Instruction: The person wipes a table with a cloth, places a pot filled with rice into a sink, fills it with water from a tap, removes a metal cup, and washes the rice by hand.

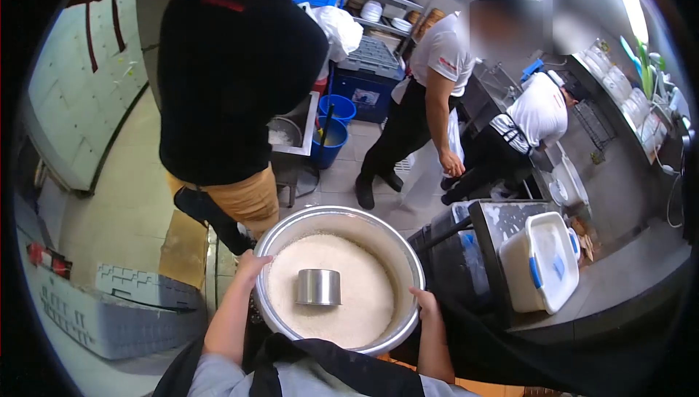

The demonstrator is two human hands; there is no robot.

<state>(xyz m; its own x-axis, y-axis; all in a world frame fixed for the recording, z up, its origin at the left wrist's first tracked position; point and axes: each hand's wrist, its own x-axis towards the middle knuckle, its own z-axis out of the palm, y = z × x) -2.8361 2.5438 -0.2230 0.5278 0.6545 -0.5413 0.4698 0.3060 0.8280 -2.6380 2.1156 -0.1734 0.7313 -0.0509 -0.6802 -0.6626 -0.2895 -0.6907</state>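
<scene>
A large round metal pot (409, 266) is held in front of my body, filled partway with pale grains that look like uncooked rice (364, 288). On the grains lies a small metal cup (319, 286), apart from both hands. My left hand (252, 266) grips the pot's left rim, thumb over the edge. On the opposite side my right hand (426, 302) is closed on the right rim, its thumb on top. The fingers under the rim are hidden on both sides.
A person in black (233, 69) stands close ahead on the left. Another in a white shirt (437, 54) faces the aisle; a third bends at the right counter. Blue buckets (331, 151), a grey crate (116, 317) and a white tub (542, 262) are around.
</scene>
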